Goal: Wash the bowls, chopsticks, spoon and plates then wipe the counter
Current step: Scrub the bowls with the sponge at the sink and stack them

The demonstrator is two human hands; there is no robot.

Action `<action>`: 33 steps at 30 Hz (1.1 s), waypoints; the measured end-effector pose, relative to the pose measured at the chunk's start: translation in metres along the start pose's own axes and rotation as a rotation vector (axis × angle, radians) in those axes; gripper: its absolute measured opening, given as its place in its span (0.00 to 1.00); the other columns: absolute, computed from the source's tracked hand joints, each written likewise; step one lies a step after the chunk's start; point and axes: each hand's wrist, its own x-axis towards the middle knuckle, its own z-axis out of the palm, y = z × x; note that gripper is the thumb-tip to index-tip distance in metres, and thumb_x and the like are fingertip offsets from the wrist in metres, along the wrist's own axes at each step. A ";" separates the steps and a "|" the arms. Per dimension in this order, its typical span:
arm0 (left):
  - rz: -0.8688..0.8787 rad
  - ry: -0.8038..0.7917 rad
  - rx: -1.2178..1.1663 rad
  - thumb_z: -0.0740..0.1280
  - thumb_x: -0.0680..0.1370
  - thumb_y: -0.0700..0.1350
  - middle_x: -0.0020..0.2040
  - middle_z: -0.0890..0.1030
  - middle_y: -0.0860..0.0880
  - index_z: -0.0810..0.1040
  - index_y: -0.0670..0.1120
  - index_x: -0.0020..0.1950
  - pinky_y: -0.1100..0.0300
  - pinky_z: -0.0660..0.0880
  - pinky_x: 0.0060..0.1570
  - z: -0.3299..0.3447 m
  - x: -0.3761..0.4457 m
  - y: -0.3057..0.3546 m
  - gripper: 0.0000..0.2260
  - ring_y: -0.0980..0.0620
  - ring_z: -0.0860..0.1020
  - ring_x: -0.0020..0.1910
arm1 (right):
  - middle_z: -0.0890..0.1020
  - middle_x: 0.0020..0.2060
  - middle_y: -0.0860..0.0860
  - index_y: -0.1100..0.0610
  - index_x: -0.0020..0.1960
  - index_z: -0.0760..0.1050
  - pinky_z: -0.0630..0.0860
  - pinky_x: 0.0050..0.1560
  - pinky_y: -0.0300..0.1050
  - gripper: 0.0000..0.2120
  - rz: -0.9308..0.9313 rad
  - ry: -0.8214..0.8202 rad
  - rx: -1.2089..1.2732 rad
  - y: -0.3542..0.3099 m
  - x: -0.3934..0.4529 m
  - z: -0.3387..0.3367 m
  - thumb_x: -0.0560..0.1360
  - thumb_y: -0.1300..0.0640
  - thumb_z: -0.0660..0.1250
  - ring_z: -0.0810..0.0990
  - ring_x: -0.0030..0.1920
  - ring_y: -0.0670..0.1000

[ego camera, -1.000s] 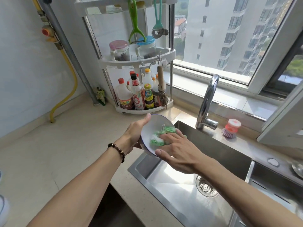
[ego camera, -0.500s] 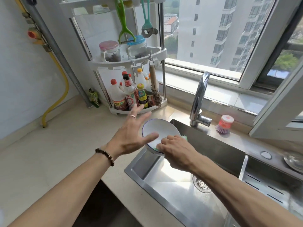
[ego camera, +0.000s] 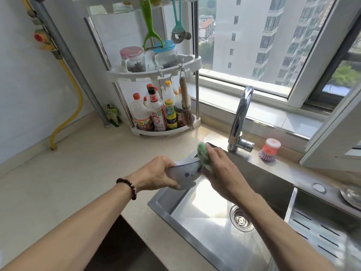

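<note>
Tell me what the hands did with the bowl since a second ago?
The left hand let go for a moment with its fingers spread, then took hold again; it now grips the bowl from the side. The bowl was turned, so its blue-patterned outside shows instead of its inside. The right hand moved the green sponge from inside the bowl to its outer wall. The faucet, sink and dish brush stayed put.

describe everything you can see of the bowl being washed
The bowl is white and glossy, ceramic by its look, with a thin blue rim line, blue and purple blotches on its outer wall and a short foot ring. It is held above the sink's left edge, its opening facing up and away. The left hand grips its near side; the right hand presses a green scrubber against its right rim.
</note>
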 end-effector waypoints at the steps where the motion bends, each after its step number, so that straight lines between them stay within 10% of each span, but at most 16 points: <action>1: -0.021 -0.001 -0.129 0.80 0.70 0.41 0.42 0.84 0.48 0.85 0.41 0.49 0.64 0.79 0.38 0.001 0.000 0.000 0.11 0.51 0.83 0.41 | 0.74 0.61 0.56 0.59 0.77 0.62 0.75 0.57 0.48 0.33 0.063 0.087 0.124 -0.001 -0.001 0.003 0.77 0.59 0.71 0.74 0.56 0.53; 6: 0.010 0.091 -0.525 0.77 0.71 0.34 0.46 0.86 0.45 0.84 0.40 0.49 0.53 0.82 0.46 0.011 0.006 0.011 0.09 0.47 0.85 0.44 | 0.70 0.71 0.48 0.42 0.61 0.78 0.78 0.56 0.48 0.17 0.310 0.027 0.920 -0.044 0.003 0.011 0.76 0.40 0.64 0.75 0.64 0.49; 15: 0.059 0.254 -0.635 0.72 0.72 0.27 0.40 0.86 0.45 0.84 0.41 0.44 0.54 0.82 0.40 0.015 0.007 0.026 0.09 0.46 0.85 0.40 | 0.76 0.67 0.50 0.36 0.64 0.75 0.76 0.65 0.55 0.24 0.367 0.202 0.735 -0.054 0.035 0.035 0.69 0.33 0.63 0.77 0.64 0.51; 21: 0.061 0.293 -0.607 0.77 0.71 0.34 0.47 0.86 0.41 0.84 0.38 0.51 0.50 0.83 0.42 0.018 0.001 0.030 0.09 0.44 0.86 0.43 | 0.81 0.40 0.57 0.57 0.44 0.79 0.73 0.38 0.47 0.18 0.684 0.184 1.165 -0.027 0.055 0.027 0.71 0.41 0.65 0.79 0.41 0.57; 25: 0.005 0.353 -0.593 0.76 0.70 0.34 0.42 0.85 0.39 0.83 0.36 0.45 0.51 0.80 0.40 0.012 0.011 0.024 0.05 0.49 0.83 0.37 | 0.77 0.65 0.48 0.49 0.68 0.76 0.74 0.60 0.47 0.22 0.308 0.178 0.798 -0.049 0.041 0.042 0.78 0.42 0.59 0.77 0.63 0.49; 30: 0.057 0.316 -0.569 0.77 0.71 0.34 0.45 0.86 0.41 0.84 0.37 0.50 0.48 0.84 0.43 0.017 0.005 0.033 0.09 0.44 0.86 0.42 | 0.82 0.42 0.59 0.60 0.46 0.79 0.75 0.38 0.47 0.16 0.632 0.131 1.172 -0.031 0.060 0.022 0.77 0.47 0.63 0.81 0.41 0.57; 33: 0.023 0.382 -0.584 0.76 0.71 0.32 0.40 0.85 0.44 0.83 0.37 0.45 0.53 0.82 0.38 0.011 0.009 0.031 0.05 0.47 0.84 0.38 | 0.81 0.57 0.50 0.46 0.55 0.81 0.77 0.54 0.43 0.12 0.391 0.166 0.921 -0.045 0.057 0.027 0.79 0.46 0.61 0.80 0.55 0.49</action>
